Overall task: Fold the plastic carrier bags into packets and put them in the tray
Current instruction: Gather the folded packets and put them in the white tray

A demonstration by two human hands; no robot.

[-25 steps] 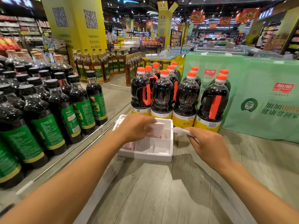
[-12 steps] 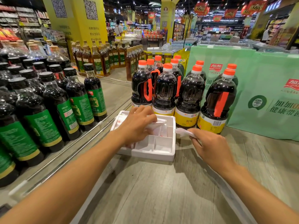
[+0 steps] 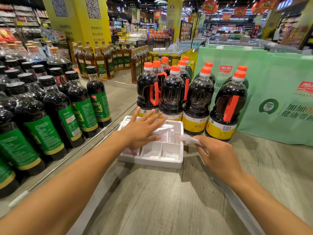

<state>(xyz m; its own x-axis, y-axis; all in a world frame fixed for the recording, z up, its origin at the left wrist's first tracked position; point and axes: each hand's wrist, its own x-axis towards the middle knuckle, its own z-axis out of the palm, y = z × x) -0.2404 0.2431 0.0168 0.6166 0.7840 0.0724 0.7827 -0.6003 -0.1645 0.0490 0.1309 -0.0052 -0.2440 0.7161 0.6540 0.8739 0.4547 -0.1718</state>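
Packet (image 3: 188,139) pinched by right hand (image 3: 218,153) should go flat into the foam tray (image 3: 152,161) compartment beside the splayed, empty left hand (image 3: 144,129).

2 forearms in view, left forearm (image 3: 76,175) and right forearm (image 3: 264,200), both bare along their whole visible length from frame edge to wrist; slim, smooth in outline, and blurred toward the lower corners. Left hand (image 3: 142,131) bare, seen from the back, all 5 fingers (image 3: 147,119) visible: long, slender, with short rounded nails that show pale with a slight sheen at the tips. Right hand (image 3: 218,155) bare as well, also seen from the back, with knuckle ridges and faint tendon lines showing; its nails are hidden from the camera.
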